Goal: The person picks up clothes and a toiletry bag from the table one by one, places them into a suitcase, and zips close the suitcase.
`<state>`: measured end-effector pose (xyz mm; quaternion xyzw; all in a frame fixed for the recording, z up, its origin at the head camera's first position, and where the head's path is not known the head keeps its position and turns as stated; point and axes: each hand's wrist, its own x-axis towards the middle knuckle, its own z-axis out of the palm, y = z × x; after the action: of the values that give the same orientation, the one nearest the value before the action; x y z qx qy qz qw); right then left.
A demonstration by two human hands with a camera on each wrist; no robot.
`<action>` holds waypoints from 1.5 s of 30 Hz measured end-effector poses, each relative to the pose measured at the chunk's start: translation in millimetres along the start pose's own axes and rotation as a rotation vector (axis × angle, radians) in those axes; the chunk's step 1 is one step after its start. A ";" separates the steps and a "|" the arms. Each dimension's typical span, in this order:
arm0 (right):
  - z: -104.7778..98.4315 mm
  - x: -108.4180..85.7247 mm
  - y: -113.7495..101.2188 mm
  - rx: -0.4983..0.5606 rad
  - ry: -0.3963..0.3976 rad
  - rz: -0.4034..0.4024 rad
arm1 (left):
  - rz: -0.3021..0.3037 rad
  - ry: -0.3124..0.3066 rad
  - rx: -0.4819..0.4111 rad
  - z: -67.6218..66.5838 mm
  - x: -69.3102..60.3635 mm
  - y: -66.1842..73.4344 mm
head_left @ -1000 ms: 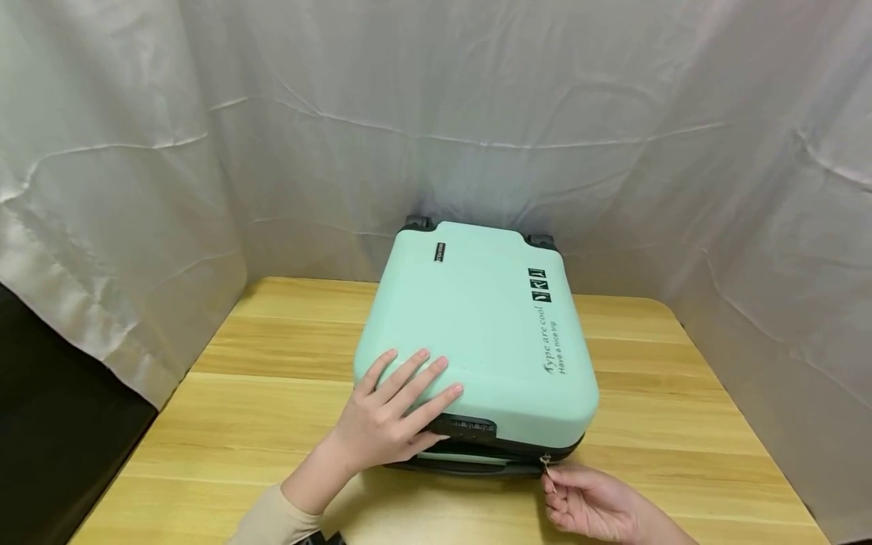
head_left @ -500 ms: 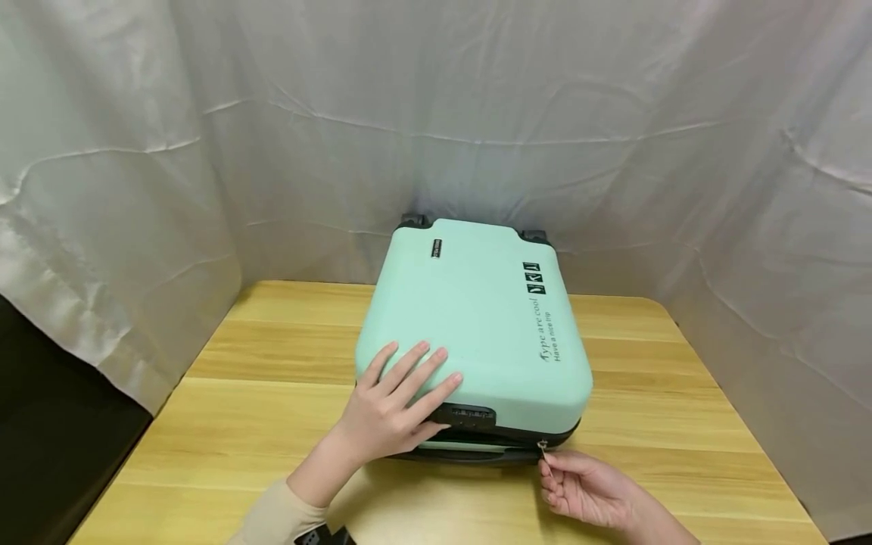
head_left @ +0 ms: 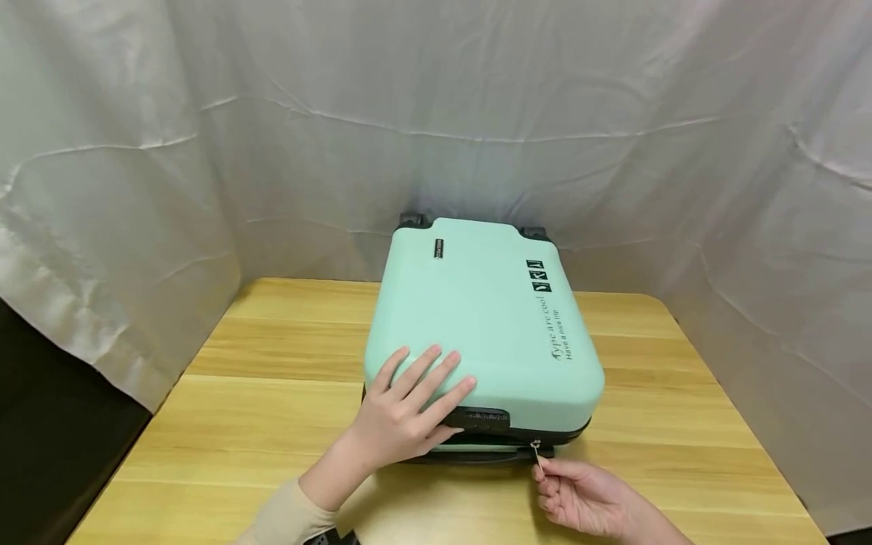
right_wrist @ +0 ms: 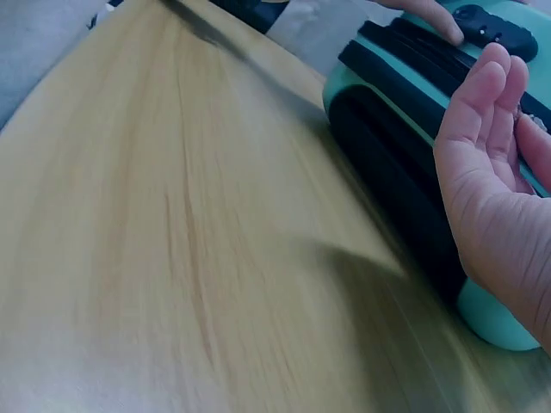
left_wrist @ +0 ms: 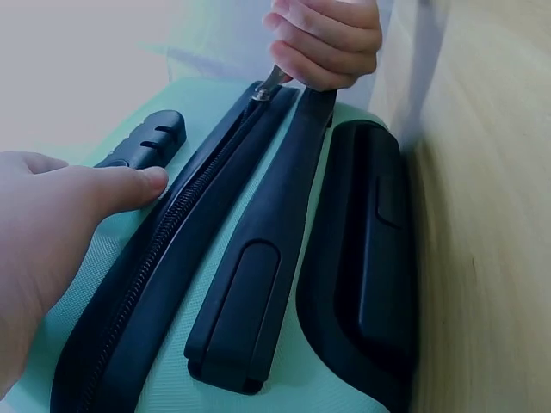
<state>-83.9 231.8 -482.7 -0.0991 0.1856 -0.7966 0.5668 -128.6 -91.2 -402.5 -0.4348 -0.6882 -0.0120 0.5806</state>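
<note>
A mint-green hard-shell suitcase (head_left: pixel 477 303) lies flat with its wheels away from me. My left hand (head_left: pixel 402 416) rests on the near left part of its lid, fingers spread. Its thumb (left_wrist: pixel 129 185) lies beside the black combination lock (head_left: pixel 482 418). With thumb and curled fingers, my right hand (head_left: pixel 586 496) pinches a metal zipper pull (head_left: pixel 537 453) at the near side, right of the lock. The left wrist view shows the black zipper (left_wrist: pixel 181 206) running up to that pull, next to the carry handle (left_wrist: pixel 258 267). In the right wrist view my right hand (right_wrist: pixel 491 163) mostly hides the pull.
The suitcase stands on a wood-grain table (head_left: pixel 272 424). Grey-white curtains (head_left: pixel 436 113) hang behind and on both sides, close to the suitcase wheels (head_left: pixel 413 220). A black side extension of the case (left_wrist: pixel 362 267) sits low near the tabletop.
My right hand has drawn the zipper pull a little leftward along the near side. The suitcase and my left hand have shifted slightly right, the left hand keeping its place on the lid.
</note>
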 end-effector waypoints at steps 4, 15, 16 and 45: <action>-0.3 3.4 2.5 0.021 -0.011 -0.017 | -0.012 -0.006 -0.008 0.8 -0.1 0.6; 3.1 16.8 12.6 0.052 0.040 -0.010 | -0.019 -0.042 0.002 -0.5 -2.1 2.8; 3.6 20.0 13.5 0.056 0.046 -0.004 | -0.019 -0.045 0.002 -0.4 -2.0 3.0; 17.3 69.0 33.2 0.095 0.149 0.016 | -0.034 -0.050 -0.034 -2.4 -2.3 2.1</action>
<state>-72.1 154.2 -484.1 -0.0110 0.1899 -0.8050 0.5619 -125.5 -92.4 -404.5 -0.4331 -0.7095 -0.0228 0.5554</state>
